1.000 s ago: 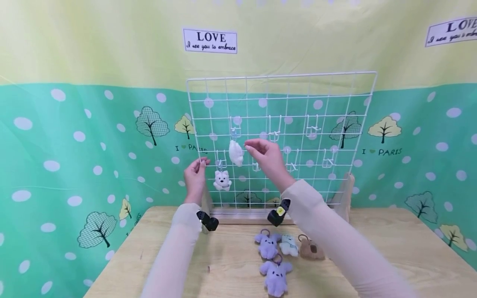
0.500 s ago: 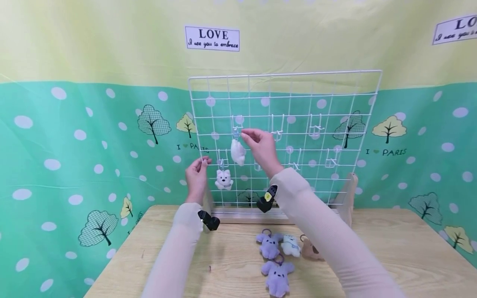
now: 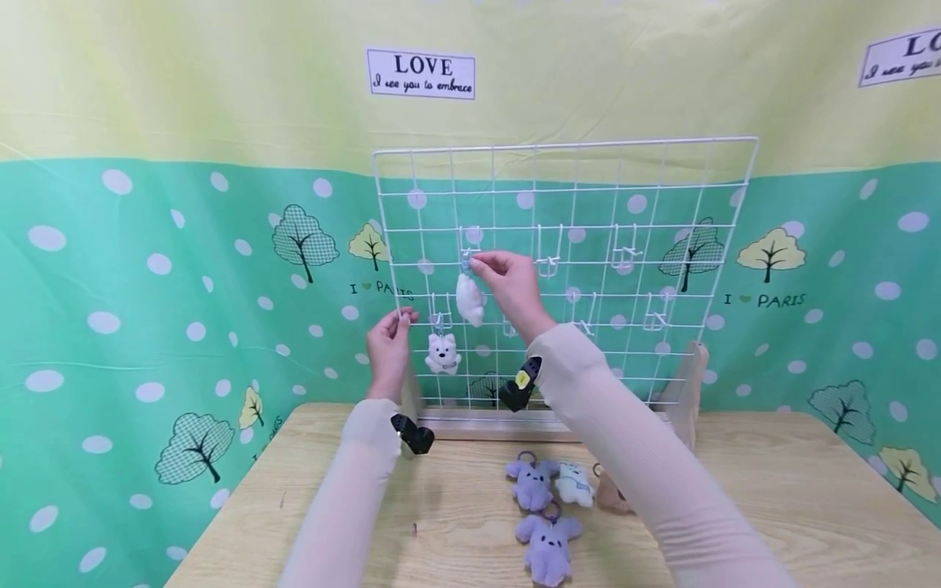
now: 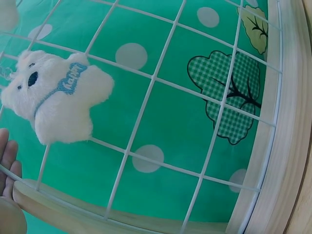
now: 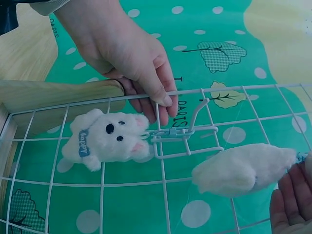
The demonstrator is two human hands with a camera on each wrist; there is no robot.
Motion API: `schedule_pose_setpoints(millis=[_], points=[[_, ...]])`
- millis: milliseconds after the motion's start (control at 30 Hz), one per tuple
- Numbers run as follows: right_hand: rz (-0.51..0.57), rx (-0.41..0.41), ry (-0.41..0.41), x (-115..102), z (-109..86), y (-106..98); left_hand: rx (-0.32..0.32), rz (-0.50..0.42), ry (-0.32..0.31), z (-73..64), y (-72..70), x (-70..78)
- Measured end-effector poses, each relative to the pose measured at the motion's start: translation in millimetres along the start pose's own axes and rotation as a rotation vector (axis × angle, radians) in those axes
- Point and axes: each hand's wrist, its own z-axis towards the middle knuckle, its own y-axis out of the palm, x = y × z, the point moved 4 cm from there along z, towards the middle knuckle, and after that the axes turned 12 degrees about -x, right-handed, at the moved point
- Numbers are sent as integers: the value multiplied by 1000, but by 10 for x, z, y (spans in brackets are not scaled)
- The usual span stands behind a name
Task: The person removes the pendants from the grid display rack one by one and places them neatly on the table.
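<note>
A white wire grid [image 3: 566, 145] stands upright on the table. My left hand [image 3: 388, 347] pinches its left edge wire between thumb and fingers. A white plush bear keychain [image 3: 443, 354] hangs from a lower hook beside that hand, its blue "happy" sash facing out in the left wrist view. Above and to its right, a second white plush keychain [image 3: 469, 300] hangs turned sideways below an upper hook. My right hand [image 3: 515, 290] pinches the light blue clasp at its top. In the right wrist view, only the fingers [image 5: 295, 200] of that hand show at the edge.
More white hooks, such as one upper hook [image 3: 626, 255], are spread over the grid. In front lie two purple plush keychains [image 3: 547, 549], a pale one [image 3: 574, 483] and a brown one [image 3: 612, 494] partly behind the right sleeve. Wooden feet [image 3: 691, 384] support the grid.
My right hand has moved up and left from beside the second plush to the clasp above it. The left hand stays on the grid edge. The view has shifted slightly.
</note>
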Motion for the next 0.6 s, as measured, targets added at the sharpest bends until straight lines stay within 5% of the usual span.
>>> schedule_pose_setpoints(millis=[600], points=[[-39,-11,11,-91,2,19,19,2,-5,31,-1,-49]])
